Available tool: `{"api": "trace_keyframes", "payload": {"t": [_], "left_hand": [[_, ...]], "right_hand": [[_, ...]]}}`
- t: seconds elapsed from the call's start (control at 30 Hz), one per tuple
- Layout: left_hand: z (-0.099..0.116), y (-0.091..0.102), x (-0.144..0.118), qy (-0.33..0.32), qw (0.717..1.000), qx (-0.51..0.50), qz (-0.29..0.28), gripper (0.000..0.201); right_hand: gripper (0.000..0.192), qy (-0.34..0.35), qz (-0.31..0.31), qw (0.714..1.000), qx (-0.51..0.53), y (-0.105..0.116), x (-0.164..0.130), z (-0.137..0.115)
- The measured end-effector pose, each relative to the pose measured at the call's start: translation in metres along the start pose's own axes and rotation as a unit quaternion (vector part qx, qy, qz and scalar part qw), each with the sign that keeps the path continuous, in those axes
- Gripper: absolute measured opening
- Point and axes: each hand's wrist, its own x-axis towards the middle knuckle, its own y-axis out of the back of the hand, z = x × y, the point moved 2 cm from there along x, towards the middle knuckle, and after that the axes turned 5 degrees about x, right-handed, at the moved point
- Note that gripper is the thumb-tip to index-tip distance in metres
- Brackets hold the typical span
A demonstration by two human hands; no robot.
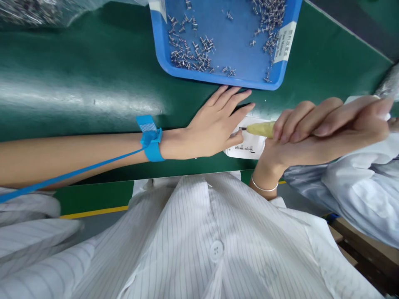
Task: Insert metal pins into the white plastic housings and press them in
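Observation:
A small white plastic housing (260, 150) lies on the green bench in front of me, with short metal parts set in a row on its face. Stretched across its left side is my left hand (218, 120), fingers spread, the thumb resting on the housing. A blue wrist strap (153, 143) with a cord circles that wrist. Wrapped in the fingers of my right hand (321, 124) is a yellow-handled tool (261, 129), apparently a screwdriver; its dark tip meets the housing near my left thumb. Part of the housing is hidden beneath both hands.
Beyond my hands stands a blue tray (218, 79) holding many small metal spring-like parts (193, 56). A clear bag (34, 12) of metal pieces sits at the far left. At the right edge, a person's pale sleeve (364, 182) comes close to my right arm.

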Motion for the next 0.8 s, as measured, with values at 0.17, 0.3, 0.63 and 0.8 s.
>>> {"api": "trace_keyframes", "payload": {"t": [0.17,0.3,0.63,0.8], "left_hand": [[0.000,-0.002,0.000,0.003,1.000,0.000,0.004,0.059],[-0.001,-0.004,0.000,0.002,1.000,0.006,0.007,0.059],[0.000,-0.004,0.001,0.011,1.000,0.002,0.003,0.056],[0.000,-0.003,0.000,0.005,1.000,0.000,0.002,0.057]], "right_hand": [[0.098,-0.049,-0.046,0.997,0.031,-0.008,0.004,-0.006],[0.072,-0.040,0.115,0.990,0.068,-0.015,0.008,-0.020],[0.086,0.066,0.037,0.996,-0.052,-0.022,0.006,-0.027],[0.067,0.057,0.054,0.993,0.083,-0.007,0.008,-0.030]]}}
